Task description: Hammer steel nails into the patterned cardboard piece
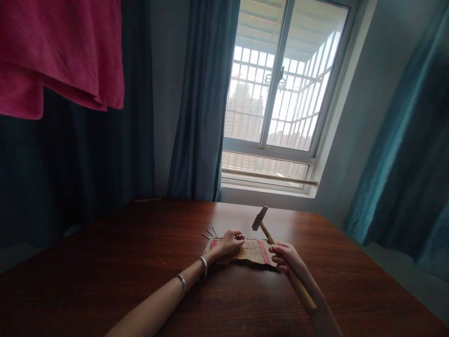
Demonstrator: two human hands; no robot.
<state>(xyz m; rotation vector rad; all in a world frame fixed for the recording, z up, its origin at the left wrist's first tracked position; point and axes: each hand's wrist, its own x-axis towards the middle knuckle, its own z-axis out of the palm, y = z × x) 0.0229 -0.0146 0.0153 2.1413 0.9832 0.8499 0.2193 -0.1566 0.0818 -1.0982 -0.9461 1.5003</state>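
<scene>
My right hand is wrapped round the wooden handle of a hammer. Its metal head is raised above the table, up and to the left of that hand. My left hand, a bangle at the wrist, rests on a flat tan piece with pink bands and many small dark marks; its material is unclear. The left fingers are closed together, and whatever they may hold is too small to make out. Several thin metal rods lie at the piece's far left corner.
Under everything is a dark brown wooden table. Behind it stand a barred window and blue curtains. Pink cloth hangs at the upper left.
</scene>
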